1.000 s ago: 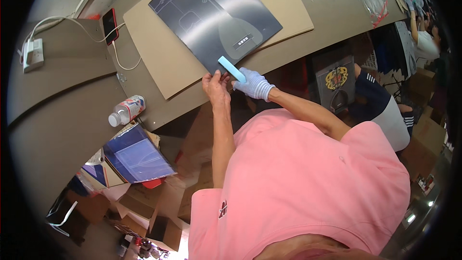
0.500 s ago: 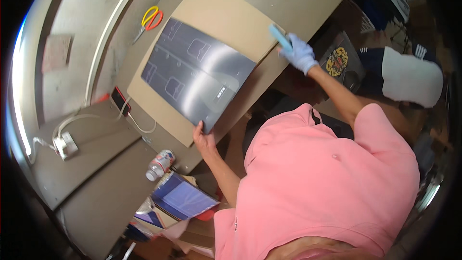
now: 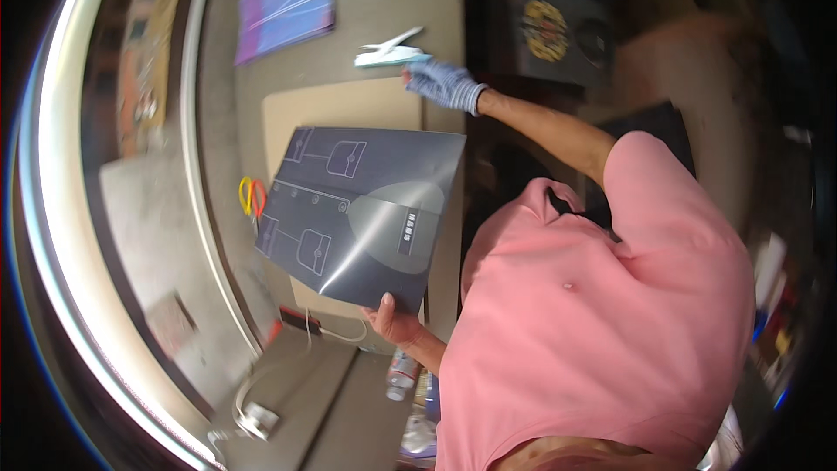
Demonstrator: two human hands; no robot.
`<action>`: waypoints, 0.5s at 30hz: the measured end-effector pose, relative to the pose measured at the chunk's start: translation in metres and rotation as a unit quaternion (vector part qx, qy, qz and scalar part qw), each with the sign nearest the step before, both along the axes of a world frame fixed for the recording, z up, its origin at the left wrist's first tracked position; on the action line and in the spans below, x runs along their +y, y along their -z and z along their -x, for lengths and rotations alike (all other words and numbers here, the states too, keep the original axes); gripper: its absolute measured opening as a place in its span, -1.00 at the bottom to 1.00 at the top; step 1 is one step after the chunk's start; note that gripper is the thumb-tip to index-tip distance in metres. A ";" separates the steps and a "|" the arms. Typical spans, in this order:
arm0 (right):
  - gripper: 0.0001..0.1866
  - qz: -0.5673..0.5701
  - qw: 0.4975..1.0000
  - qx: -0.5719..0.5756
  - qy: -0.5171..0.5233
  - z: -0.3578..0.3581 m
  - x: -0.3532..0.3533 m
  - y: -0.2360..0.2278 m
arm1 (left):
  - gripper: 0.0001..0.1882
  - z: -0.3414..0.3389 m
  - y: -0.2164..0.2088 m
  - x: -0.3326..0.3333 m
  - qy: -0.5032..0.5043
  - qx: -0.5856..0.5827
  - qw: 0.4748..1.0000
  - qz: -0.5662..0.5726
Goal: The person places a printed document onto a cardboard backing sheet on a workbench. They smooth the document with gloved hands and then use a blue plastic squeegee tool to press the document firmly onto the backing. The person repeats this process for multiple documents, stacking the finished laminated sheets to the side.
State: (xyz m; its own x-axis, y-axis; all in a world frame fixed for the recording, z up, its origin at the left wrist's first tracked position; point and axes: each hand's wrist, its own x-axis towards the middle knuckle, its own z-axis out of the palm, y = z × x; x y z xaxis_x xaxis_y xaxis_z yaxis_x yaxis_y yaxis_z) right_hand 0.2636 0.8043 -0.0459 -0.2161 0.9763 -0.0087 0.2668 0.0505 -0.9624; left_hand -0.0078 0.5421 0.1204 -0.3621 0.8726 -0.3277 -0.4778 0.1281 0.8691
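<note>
Left hand [image 3: 397,323] pinching a dark printed sheet [image 3: 366,209], lower centre
Gloved right hand [image 3: 445,85] is at a white and pale-blue tool [image 3: 388,54], upper centre, its grip unclear. Brown cardboard [image 3: 349,105] shows beneath the sheet; scissors [image 3: 252,198] lie at left.

A glossy dark sheet [image 3: 362,214] with pocket outlines slants across tan board [image 3: 340,105], a pale-blue bar [image 3: 404,57] beyond.

Open tabletop [image 3: 301,74] lane between purple-blue booklet [image 3: 288,10] and cardboard [image 3: 349,103], white tool [image 3: 382,54] obstructing its right end
</note>
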 end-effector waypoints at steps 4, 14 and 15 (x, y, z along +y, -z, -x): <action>-0.41 0.200 0.954 0.225 0.013 -0.055 -0.117 -0.049 | -0.27 0.005 0.012 0.034 0.240 0.052 0.969 0.009; -0.66 0.165 0.663 0.473 0.557 -0.195 -0.422 -0.005 | -0.48 -0.081 0.048 0.095 0.521 0.156 0.837 0.062; -0.73 0.169 0.606 0.469 0.620 -0.208 -0.436 -0.007 | -0.49 -0.075 0.058 0.091 0.508 0.170 0.841 0.072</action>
